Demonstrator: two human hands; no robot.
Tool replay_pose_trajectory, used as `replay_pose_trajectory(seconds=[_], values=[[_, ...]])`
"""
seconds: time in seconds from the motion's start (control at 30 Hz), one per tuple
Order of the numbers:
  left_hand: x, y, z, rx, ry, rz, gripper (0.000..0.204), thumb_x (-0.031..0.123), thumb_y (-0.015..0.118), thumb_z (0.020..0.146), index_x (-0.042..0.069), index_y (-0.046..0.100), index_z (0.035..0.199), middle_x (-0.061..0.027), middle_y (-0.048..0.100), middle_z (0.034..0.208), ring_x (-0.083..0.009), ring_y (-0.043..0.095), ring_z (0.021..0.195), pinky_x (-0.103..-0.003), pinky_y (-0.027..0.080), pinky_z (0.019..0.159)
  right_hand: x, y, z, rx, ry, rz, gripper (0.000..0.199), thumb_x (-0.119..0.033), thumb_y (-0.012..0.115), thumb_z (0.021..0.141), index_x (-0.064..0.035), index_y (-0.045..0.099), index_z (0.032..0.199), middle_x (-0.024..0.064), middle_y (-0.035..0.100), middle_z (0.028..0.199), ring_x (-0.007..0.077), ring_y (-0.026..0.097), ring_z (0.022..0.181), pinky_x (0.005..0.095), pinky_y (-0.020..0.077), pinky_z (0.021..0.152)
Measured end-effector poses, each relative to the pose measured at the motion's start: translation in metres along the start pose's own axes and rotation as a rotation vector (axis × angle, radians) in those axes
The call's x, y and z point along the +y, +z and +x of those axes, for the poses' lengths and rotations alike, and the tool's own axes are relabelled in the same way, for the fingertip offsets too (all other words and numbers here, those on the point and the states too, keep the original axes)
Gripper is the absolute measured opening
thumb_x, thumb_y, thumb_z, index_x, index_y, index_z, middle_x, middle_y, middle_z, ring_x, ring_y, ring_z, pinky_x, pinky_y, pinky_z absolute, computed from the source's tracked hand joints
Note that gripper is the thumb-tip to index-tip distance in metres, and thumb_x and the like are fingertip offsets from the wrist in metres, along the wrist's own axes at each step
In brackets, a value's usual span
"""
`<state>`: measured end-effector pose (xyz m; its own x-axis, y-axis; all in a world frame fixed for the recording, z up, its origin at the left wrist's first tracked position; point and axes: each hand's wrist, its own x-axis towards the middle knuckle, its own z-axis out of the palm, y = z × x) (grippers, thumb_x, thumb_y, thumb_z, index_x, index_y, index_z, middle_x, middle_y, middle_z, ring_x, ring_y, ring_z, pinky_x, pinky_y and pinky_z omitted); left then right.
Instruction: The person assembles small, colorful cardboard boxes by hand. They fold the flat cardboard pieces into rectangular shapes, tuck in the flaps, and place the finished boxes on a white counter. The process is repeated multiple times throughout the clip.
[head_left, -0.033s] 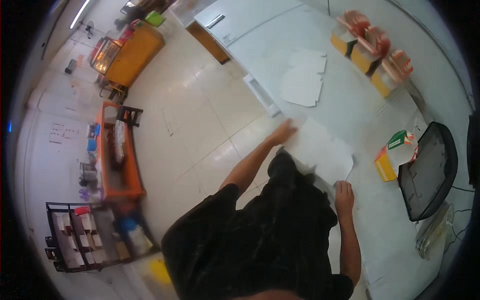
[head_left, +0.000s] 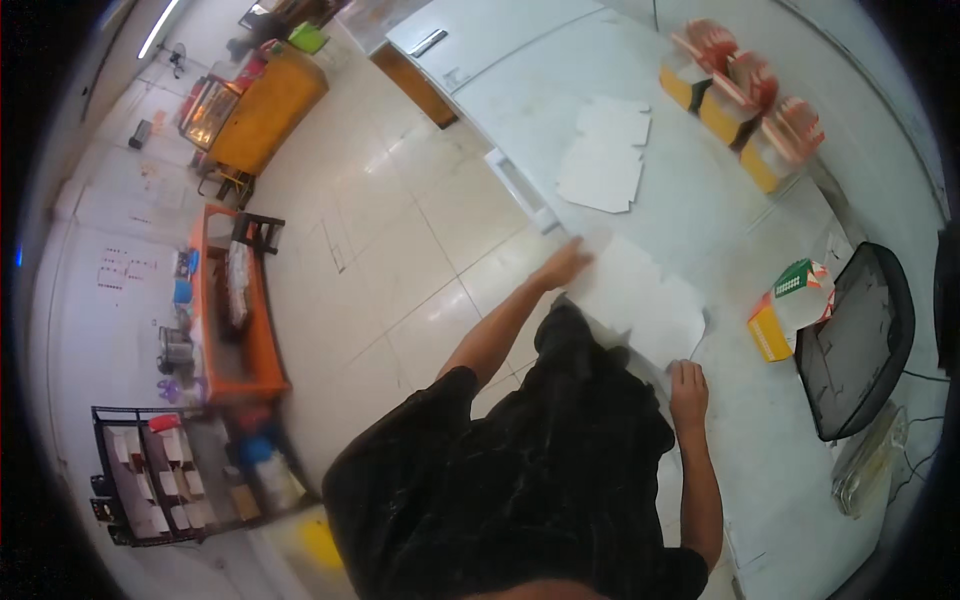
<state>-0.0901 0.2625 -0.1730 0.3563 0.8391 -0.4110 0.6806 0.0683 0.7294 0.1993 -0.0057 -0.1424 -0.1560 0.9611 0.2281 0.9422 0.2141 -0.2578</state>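
Note:
A white, flat cardboard box blank (head_left: pixel 645 300) lies at the table's near edge, close against my dark clothing. My left hand (head_left: pixel 566 266) is closed at its left end, with the fingertips slightly blurred over the card. At the right corner, my right hand (head_left: pixel 688 388) has its fingers bent around the card's edge, and the thumb is hidden. Farther up the table lies another white box blank (head_left: pixel 605 160), with notched edges and touched by neither hand.
Folded yellow-and-red boxes (head_left: pixel 735 100) stand along the wall side of the white table (head_left: pixel 770 440). To the right, a yellow-green box (head_left: pixel 775 325) leans by a dark tray-like object (head_left: pixel 855 345). An orange bench (head_left: pixel 262 340) and black rack (head_left: pixel 180 480) stand across the floor at left.

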Motion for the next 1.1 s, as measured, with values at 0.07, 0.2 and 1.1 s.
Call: replay_pose_trajectory(seconds=[0.07,0.2,1.1], values=[[-0.007,-0.001,0.003,0.007,0.056,-0.001,0.065,0.040,0.053,0.097,-0.002,0.032,0.142,-0.0270,0.049,0.134,-0.0359,0.051,0.122,-0.042,0.046,0.095,0.012,0.006,0.002,-0.035,0.044,0.102,0.031,-0.004,0.059,0.080,0.0001,0.059,0.110,0.0137,0.061,0.100,0.0302,0.060,0.095,0.0377,0.0520,0.077],[0.008,-0.001,0.001,0.058,0.107,0.059,0.062,0.039,0.053,0.097,-0.002,0.034,0.140,-0.0271,0.052,0.129,-0.0357,0.055,0.116,-0.043,0.046,0.093,0.022,0.004,0.025,-0.178,0.282,0.231,0.033,-0.004,0.057,0.083,-0.0005,0.056,0.116,0.0174,0.065,0.095,0.0342,0.064,0.084,0.0415,0.0519,0.074],[0.021,-0.040,0.025,-0.190,0.046,0.169,0.081,0.048,0.052,0.095,-0.012,0.026,0.143,-0.0316,0.039,0.143,-0.0363,0.040,0.134,-0.039,0.033,0.110,0.029,-0.027,0.030,0.012,-0.209,0.247,0.025,-0.008,0.058,0.079,-0.0019,0.065,0.102,0.0094,0.062,0.105,0.0276,0.058,0.104,0.0400,0.0484,0.089]])
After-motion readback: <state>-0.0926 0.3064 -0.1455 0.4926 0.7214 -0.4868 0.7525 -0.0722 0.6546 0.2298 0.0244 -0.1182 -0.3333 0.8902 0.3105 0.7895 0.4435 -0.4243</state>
